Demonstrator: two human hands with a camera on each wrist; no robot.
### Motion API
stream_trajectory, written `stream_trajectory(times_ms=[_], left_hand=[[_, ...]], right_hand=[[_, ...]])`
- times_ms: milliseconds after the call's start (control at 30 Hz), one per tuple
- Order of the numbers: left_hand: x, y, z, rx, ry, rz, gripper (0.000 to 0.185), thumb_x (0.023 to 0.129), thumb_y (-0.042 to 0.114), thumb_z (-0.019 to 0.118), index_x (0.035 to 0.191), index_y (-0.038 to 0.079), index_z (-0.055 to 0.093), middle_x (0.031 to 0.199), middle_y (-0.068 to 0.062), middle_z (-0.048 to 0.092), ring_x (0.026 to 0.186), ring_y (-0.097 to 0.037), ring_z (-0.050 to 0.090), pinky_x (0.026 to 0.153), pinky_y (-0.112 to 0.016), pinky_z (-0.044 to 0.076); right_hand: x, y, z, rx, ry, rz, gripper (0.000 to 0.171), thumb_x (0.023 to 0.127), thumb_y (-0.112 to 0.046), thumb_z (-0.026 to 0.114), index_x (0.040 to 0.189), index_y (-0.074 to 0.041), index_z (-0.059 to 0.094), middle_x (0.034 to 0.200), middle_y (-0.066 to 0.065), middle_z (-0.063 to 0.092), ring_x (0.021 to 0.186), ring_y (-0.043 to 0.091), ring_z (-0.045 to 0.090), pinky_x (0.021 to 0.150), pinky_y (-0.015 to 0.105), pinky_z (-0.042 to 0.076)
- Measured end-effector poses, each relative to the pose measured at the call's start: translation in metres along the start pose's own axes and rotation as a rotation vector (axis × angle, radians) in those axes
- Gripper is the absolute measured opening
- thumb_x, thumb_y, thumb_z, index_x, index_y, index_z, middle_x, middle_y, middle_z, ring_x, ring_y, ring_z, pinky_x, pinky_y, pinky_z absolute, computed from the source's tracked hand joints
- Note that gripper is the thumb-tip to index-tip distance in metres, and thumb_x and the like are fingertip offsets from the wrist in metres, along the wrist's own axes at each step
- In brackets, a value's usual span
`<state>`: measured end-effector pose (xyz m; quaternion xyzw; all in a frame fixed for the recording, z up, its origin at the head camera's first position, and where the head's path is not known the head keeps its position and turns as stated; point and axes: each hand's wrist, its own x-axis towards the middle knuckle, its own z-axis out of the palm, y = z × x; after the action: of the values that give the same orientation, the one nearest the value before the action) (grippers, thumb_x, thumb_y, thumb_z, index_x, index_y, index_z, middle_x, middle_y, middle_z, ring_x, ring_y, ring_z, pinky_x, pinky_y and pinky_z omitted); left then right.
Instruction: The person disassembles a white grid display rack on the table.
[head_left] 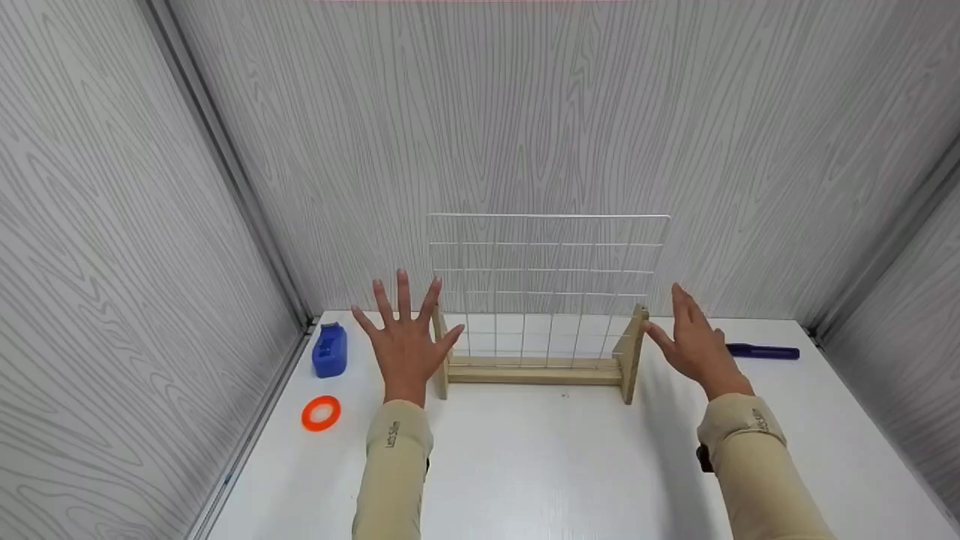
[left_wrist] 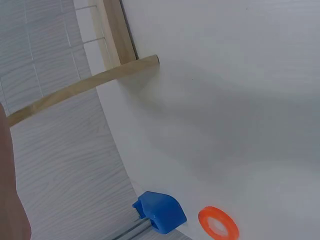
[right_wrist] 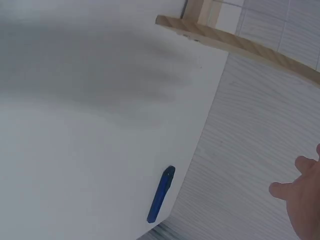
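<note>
A white wire grid panel [head_left: 547, 277] stands upright in a wooden base [head_left: 534, 370] with two wooden end posts, at the back middle of the white table [head_left: 540, 465]. My left hand [head_left: 405, 337] hovers with fingers spread wide just left of the left post [head_left: 439, 352], holding nothing. My right hand [head_left: 694, 341] is held flat with straight fingers just right of the right post [head_left: 631, 352], also holding nothing. The left wrist view shows the left post [left_wrist: 85, 85] from the side. In the right wrist view, fingertips [right_wrist: 305, 195] show at the lower right, near the right post [right_wrist: 240, 47].
A blue plastic block [head_left: 330, 349] and an orange tape ring [head_left: 321, 413] lie on the table's left side, seen also as block [left_wrist: 160, 212] and ring [left_wrist: 218, 222]. A dark blue pen [head_left: 762, 351] lies at the right by the wall. Grey wood-grain walls enclose three sides.
</note>
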<state>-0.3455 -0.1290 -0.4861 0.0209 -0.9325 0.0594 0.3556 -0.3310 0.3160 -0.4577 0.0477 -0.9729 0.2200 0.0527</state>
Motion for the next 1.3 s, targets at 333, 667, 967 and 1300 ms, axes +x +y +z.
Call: stream_trajectory(times_ms=[333,667,967,1300], left_hand=[[0.012,0.035,-0.001,-0.007,0.198,0.093,0.084,0.084,0.09,0.028,0.157,0.051,0.011,0.166,-0.006,0.013,0.154,-0.044,0.018,0.113,-0.08,0.019],[0.025,0.085,-0.013,-0.028,0.225,0.181,0.083,0.085,0.091,0.022,0.157,0.054,0.007,0.167,-0.003,0.01,0.155,-0.041,0.012,0.114,-0.079,0.018],[0.028,0.126,-0.017,0.004,0.232,0.255,0.083,0.084,0.092,0.014,0.156,0.057,-0.006,0.171,-0.002,-0.017,0.156,-0.037,0.012,0.115,-0.079,0.017],[0.03,0.16,-0.014,-0.001,0.204,0.365,0.076,0.085,0.09,0.008,0.155,0.06,0.0,0.171,0.0,-0.021,0.157,-0.037,0.009,0.114,-0.078,0.019]], right_hand=[[0.008,-0.003,0.008,0.279,0.037,0.025,0.093,0.106,-0.053,0.04,0.159,-0.003,-0.017,0.165,0.036,-0.002,0.151,0.056,0.008,0.121,0.068,0.013],[0.013,-0.015,0.017,0.461,0.027,0.0,0.087,0.108,-0.051,0.034,0.16,-0.003,-0.016,0.165,0.036,0.006,0.147,0.059,0.022,0.122,0.065,0.02],[0.011,-0.011,0.019,0.487,0.035,0.038,0.09,0.106,-0.056,0.034,0.16,-0.007,-0.018,0.166,0.033,0.003,0.15,0.056,0.019,0.123,0.064,0.018],[0.015,-0.012,0.027,0.482,0.06,0.056,0.086,0.107,-0.053,0.034,0.161,-0.006,-0.014,0.166,0.033,0.006,0.153,0.05,0.015,0.124,0.061,0.017]])
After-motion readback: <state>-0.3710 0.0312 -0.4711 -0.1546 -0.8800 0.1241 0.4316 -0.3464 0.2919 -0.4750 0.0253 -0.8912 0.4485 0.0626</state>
